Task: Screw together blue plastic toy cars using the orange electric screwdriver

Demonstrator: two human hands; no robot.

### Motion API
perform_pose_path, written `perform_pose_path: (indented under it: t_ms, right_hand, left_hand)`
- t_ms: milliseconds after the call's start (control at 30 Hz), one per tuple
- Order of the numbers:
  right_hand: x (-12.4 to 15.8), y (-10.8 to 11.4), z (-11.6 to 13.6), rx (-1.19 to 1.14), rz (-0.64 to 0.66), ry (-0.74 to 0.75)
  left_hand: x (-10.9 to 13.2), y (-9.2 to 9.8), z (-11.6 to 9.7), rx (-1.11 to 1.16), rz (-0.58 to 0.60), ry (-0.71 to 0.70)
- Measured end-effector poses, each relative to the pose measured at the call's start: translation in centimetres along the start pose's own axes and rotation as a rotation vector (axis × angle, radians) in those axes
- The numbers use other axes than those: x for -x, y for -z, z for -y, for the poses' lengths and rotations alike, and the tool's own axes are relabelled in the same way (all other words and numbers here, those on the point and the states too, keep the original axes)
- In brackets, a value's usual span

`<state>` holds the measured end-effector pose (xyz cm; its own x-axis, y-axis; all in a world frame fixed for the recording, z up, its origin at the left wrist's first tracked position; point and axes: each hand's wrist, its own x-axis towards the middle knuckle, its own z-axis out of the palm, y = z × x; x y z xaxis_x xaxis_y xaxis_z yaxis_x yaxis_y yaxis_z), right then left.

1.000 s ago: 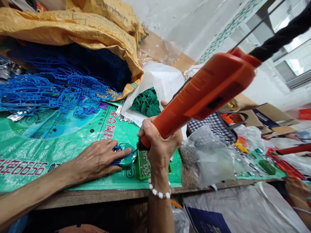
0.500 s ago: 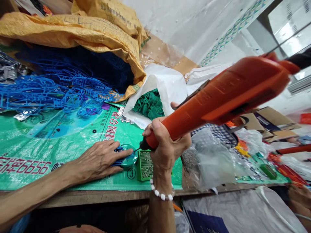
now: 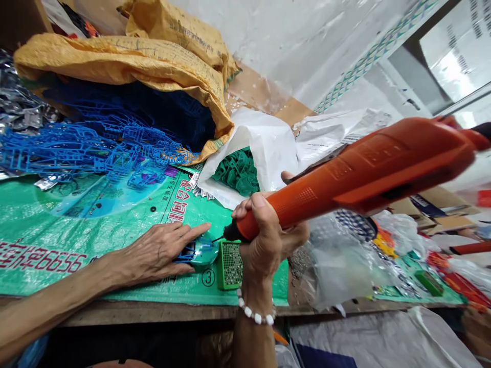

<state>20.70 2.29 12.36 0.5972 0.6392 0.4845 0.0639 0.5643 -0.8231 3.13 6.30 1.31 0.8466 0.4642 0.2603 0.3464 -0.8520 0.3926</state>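
Note:
My right hand [image 3: 264, 235] is wrapped round an orange electric screwdriver [image 3: 345, 179], which slants down to the left. Its thin bit ends at or just over a toy car [image 3: 205, 250] with a teal shell and a blue frame; contact with a screw cannot be made out. The toy car lies on the green sheet [image 3: 126, 240]. My left hand [image 3: 161, 250] grips the car from the left, fingers along both sides, the index finger stretched over the top. Touching distance to the car's right stands a green box [image 3: 232, 266] with a grid full of small screws.
Blue plastic frames [image 3: 88, 148] spill from a yellow woven sack [image 3: 126, 56] at the back left. Behind the box, a white bag [image 3: 268, 138] holds green parts [image 3: 238, 171]. Clear plastic bags [image 3: 337, 260] lie to the right. Another person's hand [image 3: 477, 327] shows at the right edge.
The screwdriver's rear end has dipped a little, and its bit stays by the car. My left index finger has lifted slightly away from the bit. The whole view has shifted slightly.

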Motion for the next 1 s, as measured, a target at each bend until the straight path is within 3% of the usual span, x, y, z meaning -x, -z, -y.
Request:
perform_pose_path:
  t_ms: [367, 500, 633, 833, 1000]
  right_hand:
    - [-0.1, 0.2, 1.0, 0.033, 0.081, -0.034]
    - [-0.2, -0.2, 1.8, -0.018, 0.102, -0.026]
    - [-0.2, -0.9, 2.9, -0.098, 0.128, -0.009]
    - [0.3, -2.2, 3.8, -0.212, 0.171, -0.067]
    - [0.6, -3.0, 3.4, -0.234, 0.176, -0.090]
  left_hand:
    - [0.0, 0.1, -0.3, -0.144, -0.006, 0.039]
    - [-0.5, 1.1, -0.7, -0.079, -0.178, -0.061]
    - [-0.8, 1.6, -1.2, 0.144, -0.365, -0.166]
    - [-1.1, 2.0, -2.1, 0.323, -0.395, -0.187]
    - [-1.0, 2.1, -2.3, 0.383, -0.488, -0.185]
